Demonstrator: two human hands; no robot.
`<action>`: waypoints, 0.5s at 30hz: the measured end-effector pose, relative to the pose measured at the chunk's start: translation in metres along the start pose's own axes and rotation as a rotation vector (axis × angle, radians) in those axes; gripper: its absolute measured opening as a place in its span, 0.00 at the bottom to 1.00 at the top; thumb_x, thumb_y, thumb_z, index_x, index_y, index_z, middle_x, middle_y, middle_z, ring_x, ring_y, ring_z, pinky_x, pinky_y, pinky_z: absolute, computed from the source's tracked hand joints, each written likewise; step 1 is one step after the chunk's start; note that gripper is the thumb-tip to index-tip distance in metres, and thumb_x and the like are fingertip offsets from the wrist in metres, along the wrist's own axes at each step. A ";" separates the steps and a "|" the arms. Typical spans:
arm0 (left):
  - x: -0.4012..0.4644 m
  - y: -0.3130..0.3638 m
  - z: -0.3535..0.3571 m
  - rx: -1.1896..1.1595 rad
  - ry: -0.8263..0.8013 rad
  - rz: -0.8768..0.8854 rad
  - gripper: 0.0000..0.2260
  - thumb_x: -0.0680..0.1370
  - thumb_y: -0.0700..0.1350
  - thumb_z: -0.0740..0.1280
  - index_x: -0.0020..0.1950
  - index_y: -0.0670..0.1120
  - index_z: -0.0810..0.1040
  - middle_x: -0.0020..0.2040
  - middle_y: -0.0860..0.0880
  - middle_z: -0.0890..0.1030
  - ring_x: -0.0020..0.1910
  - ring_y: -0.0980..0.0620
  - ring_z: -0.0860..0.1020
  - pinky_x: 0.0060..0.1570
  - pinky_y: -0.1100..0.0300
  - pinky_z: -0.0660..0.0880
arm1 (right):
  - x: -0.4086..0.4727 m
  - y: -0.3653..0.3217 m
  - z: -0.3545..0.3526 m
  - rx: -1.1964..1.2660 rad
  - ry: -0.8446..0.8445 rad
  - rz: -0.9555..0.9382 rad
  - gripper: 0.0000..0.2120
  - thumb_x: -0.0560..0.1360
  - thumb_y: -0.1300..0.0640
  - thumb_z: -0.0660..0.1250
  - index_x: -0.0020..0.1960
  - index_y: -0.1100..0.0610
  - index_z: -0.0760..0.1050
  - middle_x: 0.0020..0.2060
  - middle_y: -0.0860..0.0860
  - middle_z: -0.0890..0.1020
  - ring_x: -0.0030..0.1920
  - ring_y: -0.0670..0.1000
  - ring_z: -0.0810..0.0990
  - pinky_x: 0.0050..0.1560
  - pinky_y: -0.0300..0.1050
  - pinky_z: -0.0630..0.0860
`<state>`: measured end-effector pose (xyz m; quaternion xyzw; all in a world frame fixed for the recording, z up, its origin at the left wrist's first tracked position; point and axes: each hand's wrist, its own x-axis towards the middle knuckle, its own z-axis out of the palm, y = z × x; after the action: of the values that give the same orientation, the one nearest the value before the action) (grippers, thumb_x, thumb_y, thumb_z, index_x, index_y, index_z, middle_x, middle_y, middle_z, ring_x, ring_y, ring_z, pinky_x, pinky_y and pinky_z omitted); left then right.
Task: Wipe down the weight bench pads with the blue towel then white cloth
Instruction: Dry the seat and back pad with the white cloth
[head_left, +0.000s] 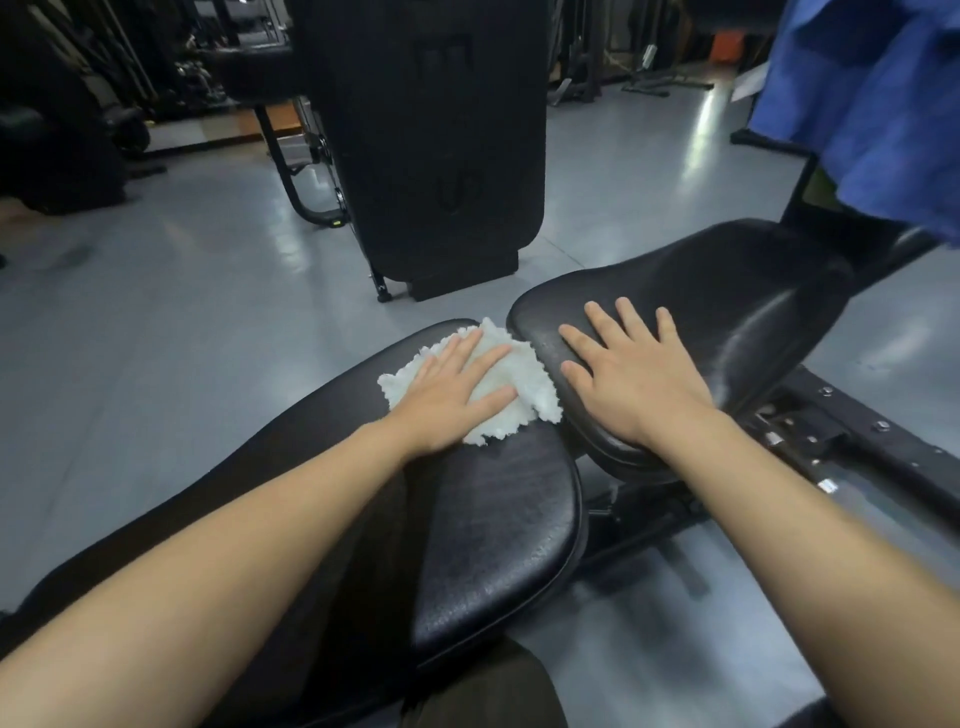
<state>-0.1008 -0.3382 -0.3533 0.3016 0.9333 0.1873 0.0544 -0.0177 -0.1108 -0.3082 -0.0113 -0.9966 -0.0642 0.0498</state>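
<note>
The left hand (454, 395) lay flat, fingers straight, pressing the white cloth (498, 387) onto the near pad (493, 514). The right hand (634, 379) rested flat, fingers spread, on the far pad (727, 312). The blue towel (872, 109) hung at upper right.

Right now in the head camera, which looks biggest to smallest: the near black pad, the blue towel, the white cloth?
1. Near black pad, biggest, though it sits closest to the camera.
2. Blue towel, cut off by the frame edge, so unsure.
3. White cloth, smallest, partly under the left hand.
</note>
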 end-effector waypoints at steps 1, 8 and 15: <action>0.013 0.000 -0.003 -0.013 0.019 -0.020 0.31 0.75 0.73 0.48 0.77 0.68 0.56 0.83 0.56 0.46 0.81 0.56 0.39 0.79 0.47 0.41 | 0.000 0.000 0.000 0.005 0.006 -0.002 0.29 0.82 0.39 0.37 0.82 0.45 0.46 0.82 0.51 0.45 0.81 0.58 0.41 0.78 0.64 0.41; 0.059 -0.031 -0.023 0.061 0.057 0.108 0.27 0.78 0.66 0.50 0.70 0.55 0.72 0.72 0.52 0.68 0.74 0.53 0.63 0.75 0.45 0.59 | 0.001 0.002 0.001 0.035 0.042 -0.006 0.29 0.82 0.40 0.40 0.82 0.46 0.48 0.82 0.51 0.47 0.81 0.58 0.42 0.77 0.65 0.41; 0.027 -0.016 -0.013 0.107 0.057 0.319 0.25 0.81 0.63 0.54 0.71 0.50 0.71 0.76 0.50 0.64 0.79 0.51 0.56 0.78 0.51 0.53 | 0.002 0.000 0.001 0.033 0.047 -0.005 0.30 0.82 0.40 0.40 0.82 0.46 0.49 0.82 0.53 0.48 0.81 0.59 0.42 0.77 0.66 0.41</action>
<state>-0.1335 -0.3383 -0.3474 0.4429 0.8834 0.1519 -0.0188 -0.0198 -0.1109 -0.3085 -0.0062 -0.9961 -0.0481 0.0735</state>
